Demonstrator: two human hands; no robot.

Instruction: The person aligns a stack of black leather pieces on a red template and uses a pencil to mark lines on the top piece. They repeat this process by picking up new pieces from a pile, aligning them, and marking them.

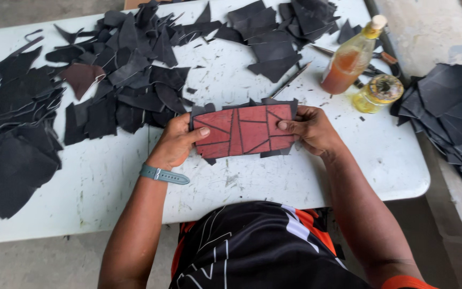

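A red rectangular panel (244, 131), scored with dark lines into angular pieces and backed by black scraps that stick out at its edges, is held flat above the white table (274, 176). My left hand (175, 143) grips its left end, thumb on top. Gripping the right end is my right hand (312, 129), thumb also on the red face. A teal watch strap (162, 174) circles my left wrist.
Heaps of black leather offcuts (118, 69) cover the table's left and back. A bottle of orange liquid (351, 56) and a small yellow jar (379, 92) stand at the right, with a thin tool (291, 80) nearby. More black pieces (453, 109) lie on a ledge at right.
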